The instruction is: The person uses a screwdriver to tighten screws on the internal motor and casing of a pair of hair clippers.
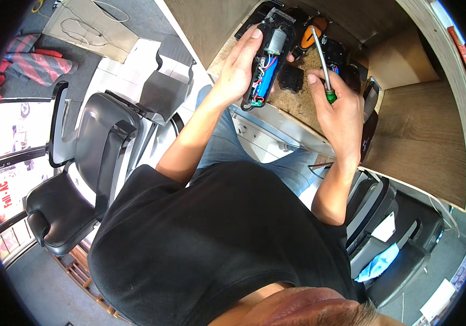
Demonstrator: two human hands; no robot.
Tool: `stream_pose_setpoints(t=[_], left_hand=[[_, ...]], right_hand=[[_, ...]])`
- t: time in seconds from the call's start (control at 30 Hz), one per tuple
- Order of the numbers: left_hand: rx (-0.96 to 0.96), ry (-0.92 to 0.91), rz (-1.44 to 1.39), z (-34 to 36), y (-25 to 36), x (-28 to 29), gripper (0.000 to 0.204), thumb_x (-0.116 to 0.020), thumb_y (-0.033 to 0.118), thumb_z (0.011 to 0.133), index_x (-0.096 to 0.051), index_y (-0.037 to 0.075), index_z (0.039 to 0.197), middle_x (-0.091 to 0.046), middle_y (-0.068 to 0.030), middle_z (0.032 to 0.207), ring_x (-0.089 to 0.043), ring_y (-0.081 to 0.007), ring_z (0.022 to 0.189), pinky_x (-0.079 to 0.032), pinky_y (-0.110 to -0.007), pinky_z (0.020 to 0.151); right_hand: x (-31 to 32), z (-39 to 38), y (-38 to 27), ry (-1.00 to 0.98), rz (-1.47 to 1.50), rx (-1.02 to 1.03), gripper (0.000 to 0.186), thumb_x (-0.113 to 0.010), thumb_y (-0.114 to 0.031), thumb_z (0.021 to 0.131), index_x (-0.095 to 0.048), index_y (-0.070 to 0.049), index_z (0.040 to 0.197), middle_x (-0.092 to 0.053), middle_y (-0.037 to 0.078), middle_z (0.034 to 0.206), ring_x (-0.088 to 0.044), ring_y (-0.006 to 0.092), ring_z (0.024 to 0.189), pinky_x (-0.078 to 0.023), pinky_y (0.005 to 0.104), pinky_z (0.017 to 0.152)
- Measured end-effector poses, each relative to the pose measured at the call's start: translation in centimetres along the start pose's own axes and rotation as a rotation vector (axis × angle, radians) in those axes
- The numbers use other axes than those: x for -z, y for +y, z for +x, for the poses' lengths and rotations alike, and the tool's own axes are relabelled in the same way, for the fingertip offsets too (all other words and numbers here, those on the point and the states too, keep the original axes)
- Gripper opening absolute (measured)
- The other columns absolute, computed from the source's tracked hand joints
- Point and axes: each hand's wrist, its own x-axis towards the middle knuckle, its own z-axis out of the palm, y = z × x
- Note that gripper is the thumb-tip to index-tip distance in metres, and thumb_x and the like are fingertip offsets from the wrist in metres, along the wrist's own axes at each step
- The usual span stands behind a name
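Note:
My left hand (237, 69) is wrapped round the edge of an opened hair clipper (259, 81), which I hold upright over the cabinet shelf. Its casing is off, baring a silver motor (277, 41), a blue battery (267, 77), thin red wires and a small green circuit board at the lower end. In my right hand (339, 111) is a screwdriver (322, 61) with a green handle; its metal shaft slants up and away, apart from the clipper. Between the hands a black plastic piece (290, 79) lies on the shelf. Beyond it is an orange and black device (310, 38), partly hidden.
A wooden cabinet (423, 127) encloses the shelf (302, 103) at the right and back. Several black items crowd the shelf's far side. A black salon chair (105, 130) stands at my left. More black seating (401, 255) with a blue cloth (378, 263) is at lower right.

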Motion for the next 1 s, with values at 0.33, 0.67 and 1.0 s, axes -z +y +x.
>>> stream_pose_setpoints(t=[0.33, 0.67, 1.0], left_hand=[[-0.003, -0.002, 0.017, -0.05, 0.59, -0.22, 0.06, -0.029, 0.046, 0.117, -0.056, -0.001, 0.141, -0.078, -0.0196, 0.11, -0.066, -0.0173, 0.052, -0.058, -0.028, 0.047], [-0.005, -0.067, 0.052, 0.09, 0.28, 0.03, 0.067, -0.027, 0.048, 0.117, -0.063, -0.006, 0.133, -0.078, -0.0221, 0.11, -0.07, -0.0184, 0.056, -0.061, -0.029, 0.051], [-0.019, -0.074, 0.046, 0.07, 0.03, 0.07, 0.065, -0.03, 0.047, 0.118, -0.062, -0.007, 0.134, -0.078, -0.021, 0.108, -0.071, -0.0181, 0.058, -0.061, -0.029, 0.052]], right_hand=[[-0.59, 0.24, 0.55, 0.05, 0.066, 0.069, 0.024, -0.07, -0.02, 0.104, -0.07, -0.002, 0.12, -0.075, 0.024, 0.092, -0.075, 0.0397, 0.084, -0.056, 0.044, 0.073], [-0.77, 0.11, 0.32, 0.052, 0.11, 0.105, 0.025, -0.071, -0.021, 0.104, -0.07, -0.002, 0.121, -0.074, 0.021, 0.089, -0.074, 0.0361, 0.078, -0.055, 0.0429, 0.072], [-0.9, -0.28, 0.3, 0.076, 0.121, 0.035, 0.03, -0.073, -0.022, 0.103, -0.067, -0.002, 0.126, -0.072, 0.019, 0.085, -0.072, 0.0324, 0.072, -0.055, 0.0416, 0.07]])
